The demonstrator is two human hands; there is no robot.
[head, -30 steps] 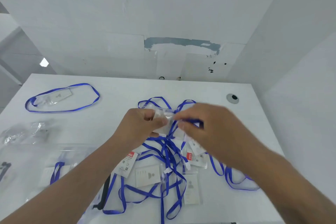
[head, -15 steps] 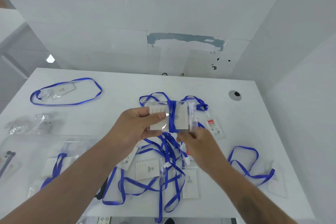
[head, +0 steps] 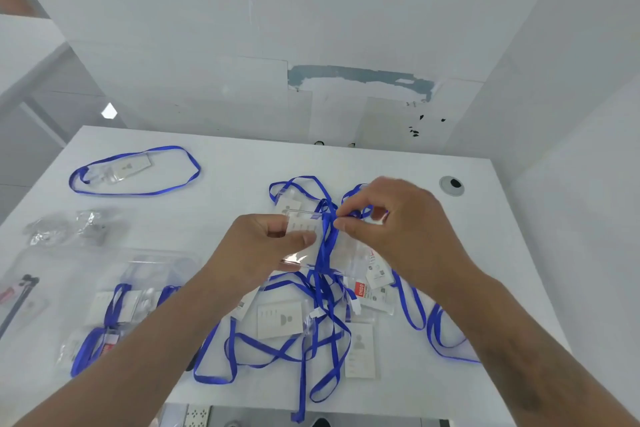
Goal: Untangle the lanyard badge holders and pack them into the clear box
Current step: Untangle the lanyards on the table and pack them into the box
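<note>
Badge holder [head: 304,236], clear, raised above the surface [head: 242,177], blue lanyard [head: 325,243] wound round its middle; left hand [head: 256,250] grips its left edge, right hand [head: 398,229] pinches the lanyard at its top. Tangle [head: 311,333] beneath, partly hidden by arms. Clear box [head: 152,274] at left, outline faint, contents blurred.

We have a single view, from a wide-angle camera worn on the person's head. It looks forward and steeply down over the white counter [head: 242,184], close enough that both forearms enter from the bottom edge and meet near the middle. The counter's far edge and the white wall [head: 346,10] behind it fill the upper half. Straight lines bow towards the edges of our frame.
</note>
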